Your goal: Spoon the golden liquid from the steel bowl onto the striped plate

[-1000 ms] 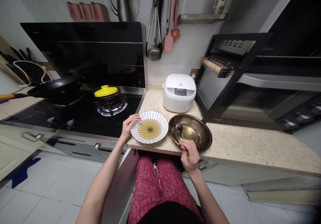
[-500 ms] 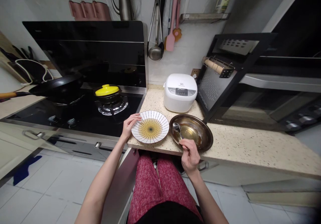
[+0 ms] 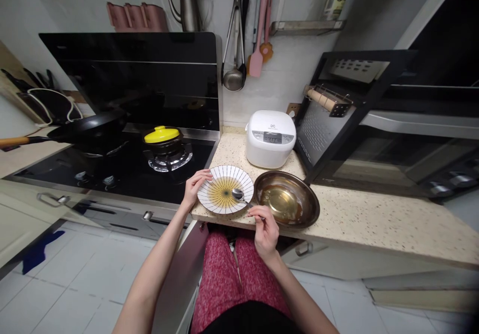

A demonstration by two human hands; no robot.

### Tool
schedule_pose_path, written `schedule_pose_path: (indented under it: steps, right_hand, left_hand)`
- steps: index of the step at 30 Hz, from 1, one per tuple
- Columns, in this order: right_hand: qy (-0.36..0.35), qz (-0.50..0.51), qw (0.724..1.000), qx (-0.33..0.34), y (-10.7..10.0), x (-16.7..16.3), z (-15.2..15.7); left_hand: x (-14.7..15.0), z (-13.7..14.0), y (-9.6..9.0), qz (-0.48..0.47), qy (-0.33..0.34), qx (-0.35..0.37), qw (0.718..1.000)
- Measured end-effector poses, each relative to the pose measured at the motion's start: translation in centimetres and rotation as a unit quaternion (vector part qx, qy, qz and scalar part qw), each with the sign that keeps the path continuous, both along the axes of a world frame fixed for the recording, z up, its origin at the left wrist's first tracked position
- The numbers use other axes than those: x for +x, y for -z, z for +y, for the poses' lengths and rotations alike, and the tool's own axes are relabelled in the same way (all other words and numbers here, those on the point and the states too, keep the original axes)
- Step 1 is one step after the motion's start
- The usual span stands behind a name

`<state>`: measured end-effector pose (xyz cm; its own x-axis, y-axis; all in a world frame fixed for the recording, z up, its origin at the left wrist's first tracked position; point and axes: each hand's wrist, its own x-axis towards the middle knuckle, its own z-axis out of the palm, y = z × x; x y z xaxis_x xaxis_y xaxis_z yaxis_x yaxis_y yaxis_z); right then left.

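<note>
A round white plate (image 3: 219,207) with dark radiating lines lies at the counter's front edge, with yellowish liquid in its middle. My left hand (image 3: 193,188) grips its left rim, fingers on top; the thumb is hidden. In my right hand (image 3: 266,232) the handle of a metal spoon (image 3: 238,194) is pinched, and the spoon's bowl is over the right part of the plate. Just right of the plate stands a wide metal bowl (image 3: 310,199) holding more yellowish liquid. My right wrist is in front of the counter edge, below that bowl.
Behind the plate and bowl sits a white rice cooker (image 3: 270,147). To the left, the black stove carries a yellow-lidded pot (image 3: 161,134) and a wok (image 3: 93,127). A dark oven (image 3: 404,159) is at the right. A cabinet door (image 3: 183,269) hangs open by my legs.
My right hand has moved left, bringing the spoon from the metal bowl to over the plate. The left hand keeps its place on the rim.
</note>
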<state>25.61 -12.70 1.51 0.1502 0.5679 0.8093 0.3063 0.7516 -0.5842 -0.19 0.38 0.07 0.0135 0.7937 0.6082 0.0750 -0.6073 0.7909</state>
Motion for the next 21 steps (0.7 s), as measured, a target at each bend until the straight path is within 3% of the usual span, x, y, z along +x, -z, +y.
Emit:
schedule_pose_path:
  steps: [21]
  right_hand:
    - [-0.035,0.079,0.991,-0.103,2.5,-1.1,0.8]
  left_hand:
    - [0.0,-0.1,0.0,0.008,-0.003,-0.003,1.0]
